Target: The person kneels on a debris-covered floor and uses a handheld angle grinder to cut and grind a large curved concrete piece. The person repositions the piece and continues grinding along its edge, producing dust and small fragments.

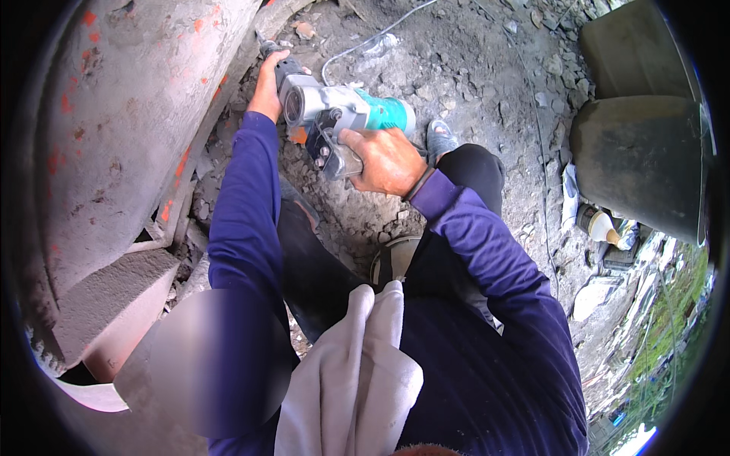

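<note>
A rotary hammer (323, 102) with a grey body and a teal motor housing lies across both my hands, above the rubble-covered ground. Its narrow front end points to the far left, close to the edge of a large grey curved shell (144, 114) with orange-red marks. My left hand (266, 90) is wrapped round the front barrel behind the chuck. My right hand (389, 158) grips the grey rear handle, beside a dark panel with round fittings. Part of the fingers of both hands is hidden by the tool. The tip of the bit is hard to make out.
Two dark tubs (639, 159) stand at the right. A thin black cable (538, 129) runs along the ground, and a pale cable (365, 39) curves beyond the hammer. Broken rubble surrounds my feet (441, 139). A grey block (122, 296) sits at the left.
</note>
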A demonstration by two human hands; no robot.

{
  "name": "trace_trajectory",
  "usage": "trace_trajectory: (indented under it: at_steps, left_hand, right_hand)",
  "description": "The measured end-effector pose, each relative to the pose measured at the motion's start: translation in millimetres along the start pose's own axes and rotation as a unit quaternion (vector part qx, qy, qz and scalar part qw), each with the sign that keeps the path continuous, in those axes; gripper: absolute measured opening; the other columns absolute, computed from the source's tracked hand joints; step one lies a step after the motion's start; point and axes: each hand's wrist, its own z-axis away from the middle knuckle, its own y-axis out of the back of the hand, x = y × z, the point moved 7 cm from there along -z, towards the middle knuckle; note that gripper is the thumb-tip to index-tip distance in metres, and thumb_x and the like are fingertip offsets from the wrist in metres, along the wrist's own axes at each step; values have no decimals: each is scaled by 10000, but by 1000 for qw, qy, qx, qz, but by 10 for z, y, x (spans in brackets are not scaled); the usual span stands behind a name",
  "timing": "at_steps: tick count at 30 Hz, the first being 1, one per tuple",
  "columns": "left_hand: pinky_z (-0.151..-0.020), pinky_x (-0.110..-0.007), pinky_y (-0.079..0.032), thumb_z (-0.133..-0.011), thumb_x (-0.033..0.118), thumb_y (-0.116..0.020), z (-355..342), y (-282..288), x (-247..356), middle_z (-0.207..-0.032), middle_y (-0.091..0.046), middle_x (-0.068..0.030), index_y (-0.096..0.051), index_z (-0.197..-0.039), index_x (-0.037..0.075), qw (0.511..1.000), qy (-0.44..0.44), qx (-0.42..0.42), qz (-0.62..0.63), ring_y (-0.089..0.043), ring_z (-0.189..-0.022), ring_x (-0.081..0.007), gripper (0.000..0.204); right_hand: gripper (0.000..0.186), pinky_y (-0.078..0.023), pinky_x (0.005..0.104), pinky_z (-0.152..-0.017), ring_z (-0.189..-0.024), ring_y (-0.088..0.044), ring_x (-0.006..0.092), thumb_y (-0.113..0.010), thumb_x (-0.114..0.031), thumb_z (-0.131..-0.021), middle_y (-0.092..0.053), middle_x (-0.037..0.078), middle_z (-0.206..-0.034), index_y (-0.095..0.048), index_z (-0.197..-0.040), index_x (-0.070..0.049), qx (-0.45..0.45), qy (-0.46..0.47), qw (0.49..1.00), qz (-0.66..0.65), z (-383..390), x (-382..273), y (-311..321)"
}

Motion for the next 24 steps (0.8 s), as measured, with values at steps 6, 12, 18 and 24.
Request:
trace_trajectory:
  at_steps: [6,12,18,24]
  left_hand:
    - [-739,-419,-611,-867,408,-743,3,64,3,-887,-705,-177,-609,-1016,16,1000,-2,19,-6,-709,-756,-307,440]
    - [-704,-396,-594,-863,448,-737,37,92,12,-832,-695,-162,-635,-943,21,1000,19,20,-14,-685,-717,-299,446]
    - [-699,-421,-596,-881,481,-723,-71,247,204,-810,-706,-139,-657,-938,53,999,-7,35,-1,-695,-717,-308,436]
    - [-696,-412,-608,-860,470,-768,-97,364,237,-824,-702,-146,-644,-961,60,999,29,32,-28,-700,-712,-297,440]
  right_hand:
    - [595,-572,522,-763,-838,-730,420,-806,-225,-680,-727,224,-844,-662,-1228,-45,-31,-29,999,-3,5,-50,-77]
    - [570,-588,514,-732,-808,-751,404,-810,-234,-701,-739,191,-807,-663,-1225,-63,-46,-33,998,0,-67,-158,-132]
    - [561,-583,520,-747,-831,-756,399,-797,-217,-725,-747,188,-838,-641,-1239,-55,-56,-23,998,6,-314,-233,-203]
    - [610,-586,529,-746,-822,-739,429,-793,-219,-696,-732,219,-828,-646,-1262,-42,-30,-35,999,-18,-335,-263,-364]
